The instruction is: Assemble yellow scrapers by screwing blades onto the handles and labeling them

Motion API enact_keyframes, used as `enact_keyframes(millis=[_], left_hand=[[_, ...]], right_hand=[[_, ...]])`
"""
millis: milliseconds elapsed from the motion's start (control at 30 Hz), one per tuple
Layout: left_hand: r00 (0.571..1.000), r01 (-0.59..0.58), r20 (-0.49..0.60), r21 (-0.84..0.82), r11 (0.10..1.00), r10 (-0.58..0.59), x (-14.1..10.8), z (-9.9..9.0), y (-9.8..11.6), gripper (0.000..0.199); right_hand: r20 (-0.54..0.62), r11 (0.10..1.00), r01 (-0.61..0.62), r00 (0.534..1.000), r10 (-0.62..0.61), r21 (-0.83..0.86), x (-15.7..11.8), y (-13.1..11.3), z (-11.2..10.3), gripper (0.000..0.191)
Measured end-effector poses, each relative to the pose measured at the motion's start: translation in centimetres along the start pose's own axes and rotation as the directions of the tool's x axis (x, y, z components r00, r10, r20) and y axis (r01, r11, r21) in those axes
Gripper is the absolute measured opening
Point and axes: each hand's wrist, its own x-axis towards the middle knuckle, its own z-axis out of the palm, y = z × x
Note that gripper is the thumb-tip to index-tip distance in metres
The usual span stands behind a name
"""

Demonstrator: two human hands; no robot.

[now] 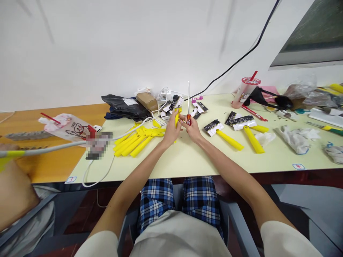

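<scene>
My left hand [171,130] is closed around a yellow plastic handle [177,117], mostly covered by the fingers. Just beyond its top is a black-and-white printed card [177,102]; whether the two are joined I cannot tell. In my right hand [193,131] is a screwdriver [189,120] with a red handle, its shaft pointing up and away from me. Both hands meet over the middle of the table, fingertips close together. Left of them lies a pile of yellow handles [139,139]. To the right, a yellow handle [229,140] has a printed card [213,127] at its end.
A black plastic bag [125,107], a brown box [147,101] and a white power strip [165,94] sit by the wall. Drink cups stand right [245,92] and lie left [77,130]. A white cable [107,171] crosses the left side, near another person's arm [18,192].
</scene>
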Motion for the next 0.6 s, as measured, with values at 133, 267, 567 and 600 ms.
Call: enact_keyframes(millis=[133, 267, 567, 600], left_hand=[[0.979, 0.198, 0.015, -0.333, 0.922, -0.204, 0.3, -1.4, 0.1, 0.067], [0.898, 0.374, 0.016, -0.556, 0.742, -0.441, 1.1, -3.7, 0.1, 0.067], [0.876, 0.397, 0.124, -0.734, 0.552, -0.465, 1.8, -6.8, 0.0, 0.064], [0.876, 0.394, 0.116, -0.732, 0.556, -0.468, 1.8, -7.0, -0.1, 0.062]], right_hand=[[0.089, 0.966, 0.193, 0.980, -0.180, -0.174, 0.1, -0.1, -0.4, 0.048], [0.191, 0.929, 0.220, 0.967, -0.167, -0.299, 0.7, -1.1, -1.7, 0.053], [0.533, 0.872, 0.187, 0.841, 0.096, -0.452, 1.0, -1.8, -3.7, 0.039], [0.535, 0.867, 0.188, 0.839, 0.103, -0.462, 0.9, -1.6, -3.7, 0.038]])
